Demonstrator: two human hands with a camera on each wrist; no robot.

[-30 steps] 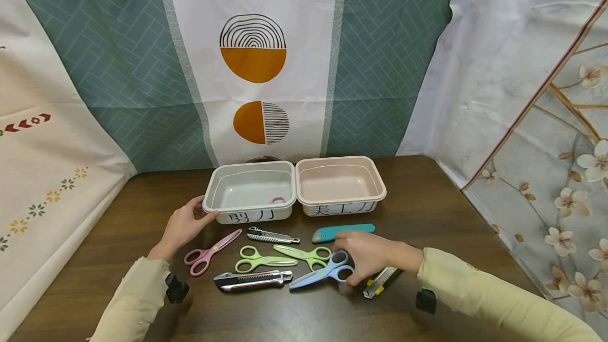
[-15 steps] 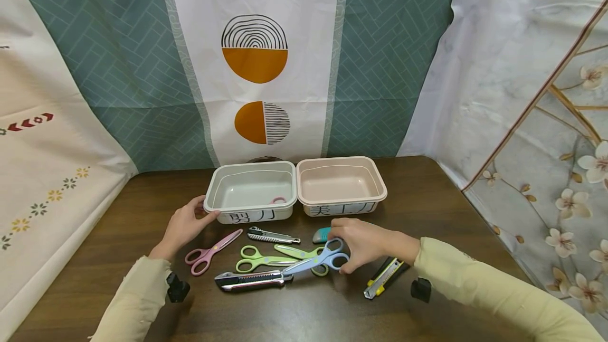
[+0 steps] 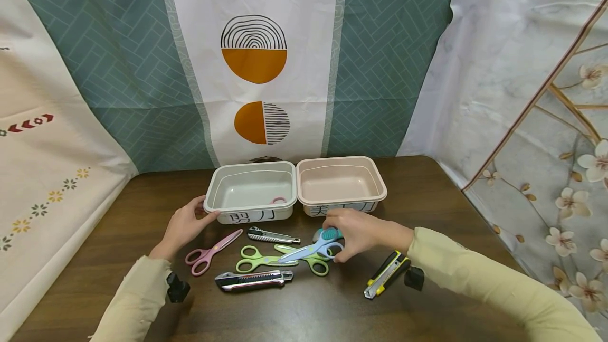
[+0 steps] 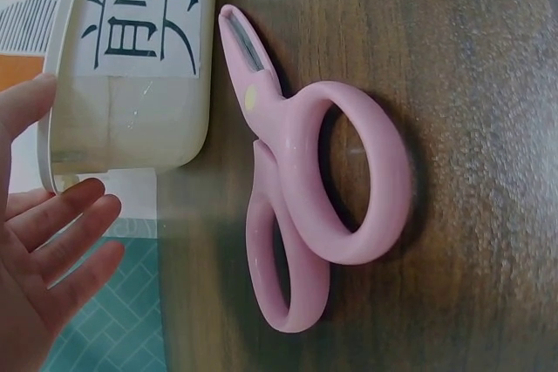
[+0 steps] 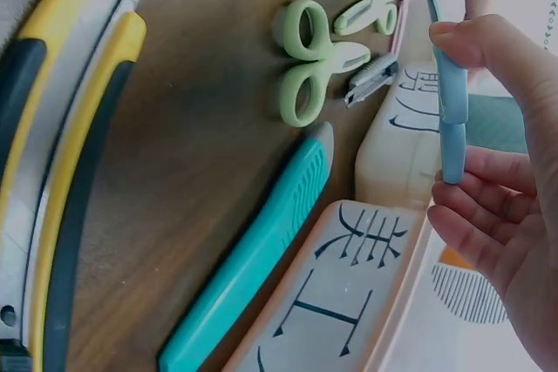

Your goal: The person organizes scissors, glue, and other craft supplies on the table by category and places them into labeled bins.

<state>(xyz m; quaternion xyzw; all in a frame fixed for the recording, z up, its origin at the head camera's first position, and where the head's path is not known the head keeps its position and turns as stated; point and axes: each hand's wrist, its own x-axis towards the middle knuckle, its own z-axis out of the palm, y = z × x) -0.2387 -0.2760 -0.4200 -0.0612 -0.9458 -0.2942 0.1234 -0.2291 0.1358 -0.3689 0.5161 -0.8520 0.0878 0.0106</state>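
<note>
My right hand (image 3: 358, 234) pinches a pair of light-blue scissors (image 3: 304, 252) by the handles, thumb on one side and fingertips on the other. In the right wrist view the scissors (image 5: 452, 98) appear edge-on, raised above the table. From the head view they overlap a pair of green scissors (image 3: 317, 266) and partly cover a teal box cutter (image 5: 261, 259). My left hand (image 3: 185, 228) holds the near left corner of the pale grey-green bin (image 3: 285, 214), thumb at the front rim and fingers round the side. Pink scissors (image 4: 301, 163) lie just in front of that bin.
A pale pink bin (image 3: 380, 191) adjoins the grey-green one; both carry character labels. Other green scissors (image 3: 254, 260), a silver box cutter (image 3: 273, 236), a black-and-silver one (image 3: 254, 281) and a yellow-and-black one (image 3: 387, 274) lie on the table. Pink scissors (image 3: 278, 200) show inside the grey-green bin.
My right hand has lifted the light-blue scissors off the table and moved them back toward the bins, uncovering the yellow-and-black box cutter. My left hand has stayed at the bin corner.
</note>
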